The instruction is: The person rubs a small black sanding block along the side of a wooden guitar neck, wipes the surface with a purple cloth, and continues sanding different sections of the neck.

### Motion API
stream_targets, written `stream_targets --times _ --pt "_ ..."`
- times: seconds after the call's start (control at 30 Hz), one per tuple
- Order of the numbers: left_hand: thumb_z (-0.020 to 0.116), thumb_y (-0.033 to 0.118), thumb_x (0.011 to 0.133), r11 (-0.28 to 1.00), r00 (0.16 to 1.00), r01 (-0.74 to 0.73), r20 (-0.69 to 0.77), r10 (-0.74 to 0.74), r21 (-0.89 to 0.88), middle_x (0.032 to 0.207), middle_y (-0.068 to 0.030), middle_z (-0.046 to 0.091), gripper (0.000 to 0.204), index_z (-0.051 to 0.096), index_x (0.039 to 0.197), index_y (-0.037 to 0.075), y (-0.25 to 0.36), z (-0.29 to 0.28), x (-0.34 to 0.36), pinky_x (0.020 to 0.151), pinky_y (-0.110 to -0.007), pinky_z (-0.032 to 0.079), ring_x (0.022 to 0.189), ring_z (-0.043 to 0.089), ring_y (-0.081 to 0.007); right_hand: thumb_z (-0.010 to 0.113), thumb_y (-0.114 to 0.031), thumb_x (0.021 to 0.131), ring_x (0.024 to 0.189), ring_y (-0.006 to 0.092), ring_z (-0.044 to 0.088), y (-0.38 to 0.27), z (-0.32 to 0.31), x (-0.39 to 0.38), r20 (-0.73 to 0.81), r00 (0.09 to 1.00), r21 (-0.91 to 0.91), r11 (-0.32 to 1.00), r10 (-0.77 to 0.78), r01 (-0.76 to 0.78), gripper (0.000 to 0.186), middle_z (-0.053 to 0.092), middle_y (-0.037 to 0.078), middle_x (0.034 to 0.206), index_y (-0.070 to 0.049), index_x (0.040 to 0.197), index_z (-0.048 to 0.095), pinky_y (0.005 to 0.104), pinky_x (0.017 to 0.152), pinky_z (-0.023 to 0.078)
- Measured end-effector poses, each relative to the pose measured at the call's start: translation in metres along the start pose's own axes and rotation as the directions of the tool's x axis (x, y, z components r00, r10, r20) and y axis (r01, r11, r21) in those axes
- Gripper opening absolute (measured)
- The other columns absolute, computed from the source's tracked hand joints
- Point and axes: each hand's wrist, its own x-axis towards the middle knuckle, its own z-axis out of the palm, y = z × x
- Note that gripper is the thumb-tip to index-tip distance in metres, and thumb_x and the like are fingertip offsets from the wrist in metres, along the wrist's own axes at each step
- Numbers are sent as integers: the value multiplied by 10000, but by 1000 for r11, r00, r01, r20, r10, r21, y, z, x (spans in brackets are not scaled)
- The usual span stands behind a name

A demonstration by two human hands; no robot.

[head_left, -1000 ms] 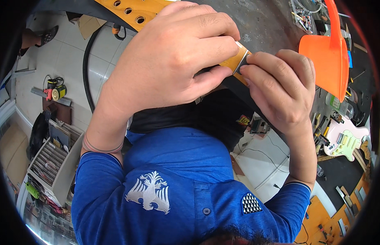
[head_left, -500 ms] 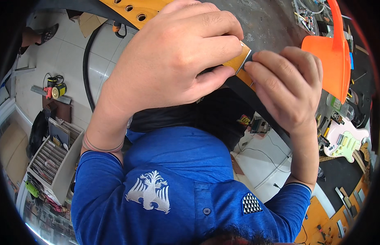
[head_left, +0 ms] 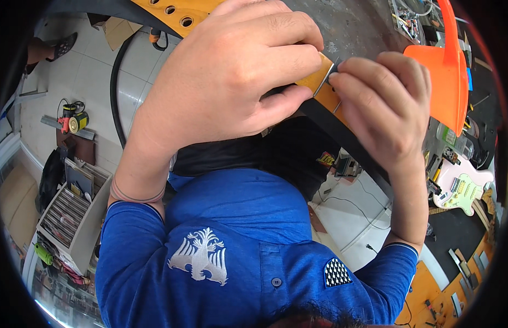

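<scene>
An amber wooden guitar neck lies across the top, its headstock (head_left: 205, 10) showing round peg holes at upper left. My left hand (head_left: 237, 71) is closed over the neck, its thumb and fingertips pinching the amber wood (head_left: 319, 71) close to a thin, pale crosswise strip (head_left: 323, 83). Just right of that strip is my right hand (head_left: 388, 104), its fingers bent and pressed together over the fretboard. A little dark material shows at its fingertips; what it holds is mostly hidden. A thin metal fret (head_left: 337, 107) shows below them.
On the dark bench at right are an orange plastic scoop (head_left: 437, 87) and a pink guitar body (head_left: 466, 185). A black edge (head_left: 347, 142) runs under the neck. On the left floor are a power tool (head_left: 76, 121), a filled drawer unit (head_left: 68, 224) and another person's sandalled foot (head_left: 63, 46).
My right fingertips have shifted slightly up and away from the pale strip, uncovering more of it and the fret. My left hand keeps its grip, moving very slightly left.
</scene>
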Motion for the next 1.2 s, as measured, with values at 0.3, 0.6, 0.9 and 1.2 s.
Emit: stream_targets --times 0.3,0.6,0.9,1.2 --pt "863 95 813 999 997 -53 -48 53 6 1110 -116 715 270 739 1042 23 -4 4 -1 893 -422 537 1022 712 -301 818 -170 712 968 241 655 -10 -3 -1 -18 1000 -3 1000 -23 23 326 765 -21 1092 -142 1036 806 383 880 465" --pt "875 91 792 1000 999 -24 -41 24 13 1114 -112 719 288 744 1039 26 -4 4 -1 875 -416 540 1006 711 -302 824 -182 709 987 236 647 -9 -4 0 19 1000 -26 1000 12 -11 338 759 -29 1075 -168 1046 809 382 927 453" --pt "887 101 773 999 999 -47 -16 47 11 1116 -111 722 297 750 1028 33 -5 5 -3 865 -411 541 991 711 -299 834 -155 695 1007 227 648 -5 -5 0 -5 1000 -37 999 13 -14 333 765 -42 1081 -181 1026 810 375 949 435" --pt "893 87 759 998 997 -53 -52 54 14 1109 -120 731 307 755 1026 24 -5 6 -2 860 -411 549 986 715 -303 823 -201 708 1008 223 653 3 2 -1 -29 999 -65 998 -23 21 346 765 -44 1100 -174 1052 815 388 961 431"
